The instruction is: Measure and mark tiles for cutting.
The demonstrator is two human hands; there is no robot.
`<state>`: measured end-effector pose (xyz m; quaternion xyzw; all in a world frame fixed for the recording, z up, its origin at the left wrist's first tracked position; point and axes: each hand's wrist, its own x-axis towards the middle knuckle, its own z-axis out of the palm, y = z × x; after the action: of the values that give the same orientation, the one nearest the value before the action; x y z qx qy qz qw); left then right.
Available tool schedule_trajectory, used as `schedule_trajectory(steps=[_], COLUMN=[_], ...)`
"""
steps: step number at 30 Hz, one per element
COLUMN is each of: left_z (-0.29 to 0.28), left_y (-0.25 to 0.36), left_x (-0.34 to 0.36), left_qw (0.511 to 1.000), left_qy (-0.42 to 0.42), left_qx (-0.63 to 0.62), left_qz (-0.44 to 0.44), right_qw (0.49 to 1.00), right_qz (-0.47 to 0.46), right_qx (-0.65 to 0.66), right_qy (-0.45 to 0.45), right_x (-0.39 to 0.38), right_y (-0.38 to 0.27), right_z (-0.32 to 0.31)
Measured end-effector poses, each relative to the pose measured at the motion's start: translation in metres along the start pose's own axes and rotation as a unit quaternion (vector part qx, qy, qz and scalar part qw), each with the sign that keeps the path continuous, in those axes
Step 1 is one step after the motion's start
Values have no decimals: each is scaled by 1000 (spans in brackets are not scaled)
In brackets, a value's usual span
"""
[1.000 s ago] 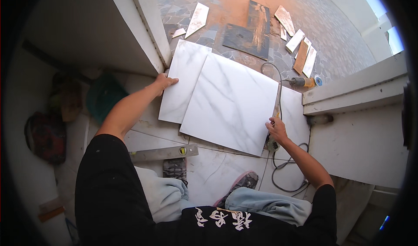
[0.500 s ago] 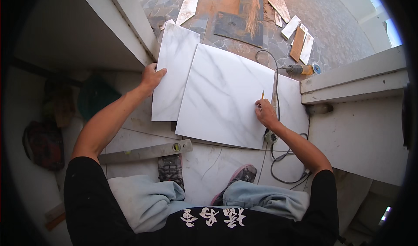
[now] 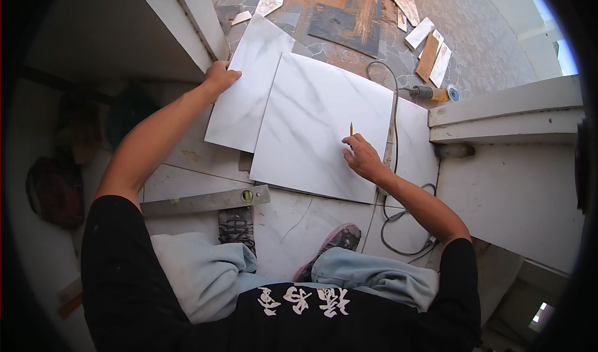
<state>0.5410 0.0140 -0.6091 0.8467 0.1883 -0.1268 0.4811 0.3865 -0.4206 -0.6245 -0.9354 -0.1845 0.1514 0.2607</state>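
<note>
My left hand (image 3: pixel 221 78) grips the left edge of a narrower white marble-patterned tile (image 3: pixel 246 84), thumb on its face. A larger square tile (image 3: pixel 317 109) of the same pattern lies beside it, its left edge along the narrower one. My right hand (image 3: pixel 364 159) is over the larger tile's right half, fingers bent round a yellow pencil (image 3: pixel 351 129) that points upward. A metal spirit level (image 3: pixel 205 199) lies below the tiles, near my shoe (image 3: pixel 235 227).
A power cord (image 3: pixel 405 249) loops at right near the white door frame (image 3: pixel 498 112). A yellow angle grinder (image 3: pixel 439 93) lies at the threshold. Outside are dark boards (image 3: pixel 336 28) and several offcuts (image 3: pixel 442 62). A teal object (image 3: pixel 128 112) and dark red bag (image 3: pixel 53 190) are at left.
My left hand and the narrower tile have moved up, the tile now slightly tilted. My right hand has moved left onto the larger tile, with the pencil now showing clearly.
</note>
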Motion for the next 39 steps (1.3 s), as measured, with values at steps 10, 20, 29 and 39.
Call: schedule_trajectory(steps=[10, 20, 29, 39], left_z=[-20, -105, -175, -293], left_y=[47, 45, 22, -60], left_x=[-1, -57, -54, 15], left_qw=[981, 920, 859, 812], left_qy=[-13, -24, -70, 86], left_qx=[163, 303, 391, 471], left_qz=[103, 247, 322, 334], right_qw=[999, 999, 1000, 998], right_qz=[31, 40, 26, 50], right_qx=[9, 19, -6, -23], right_qy=[-34, 6, -9, -12], right_x=[-10, -23, -19, -42], right_y=[6, 32, 30, 34], right_z=[4, -4, -7, -13])
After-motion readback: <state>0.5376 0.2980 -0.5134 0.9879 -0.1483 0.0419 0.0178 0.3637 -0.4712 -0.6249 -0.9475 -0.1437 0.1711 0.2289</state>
